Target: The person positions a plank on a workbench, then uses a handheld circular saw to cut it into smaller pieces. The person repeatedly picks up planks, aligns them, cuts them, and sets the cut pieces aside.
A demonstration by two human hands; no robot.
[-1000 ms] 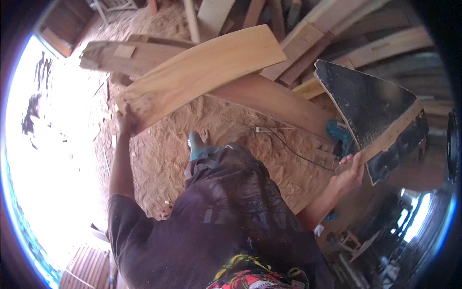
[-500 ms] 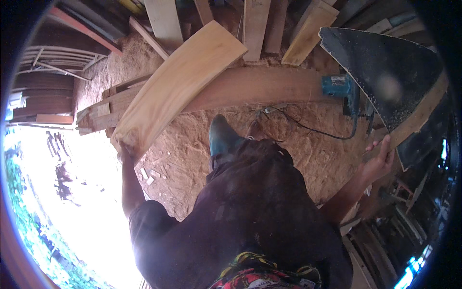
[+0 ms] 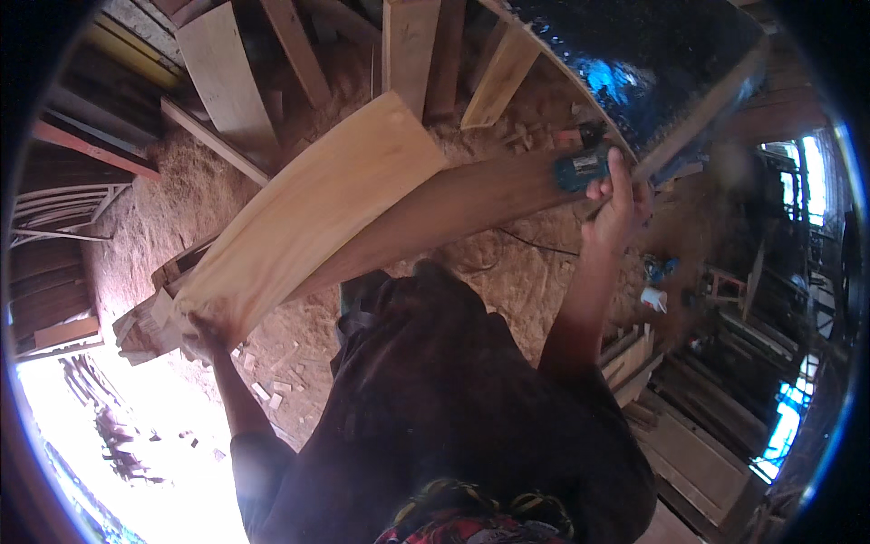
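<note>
My left hand grips the lower end of a long, pale, curved plank that slants up to the right over a darker plank. My right hand is raised at arm's length and closed on the lower corner of a glossy black panel with a wooden rim. A blue power tool sits right beside that hand on the darker plank. My dark-clothed body fills the lower middle.
Sawdust covers the floor. Loose boards and beams lie along the top. A thin cable runs over the sawdust. Stacked timber stands at the right, small offcuts lie by my left arm, and bright daylight at the lower left.
The view has swung round and both planks now sit nearer the middle. My right hand rose with the black panel, next to the blue tool. My left hand kept hold of the plank.
</note>
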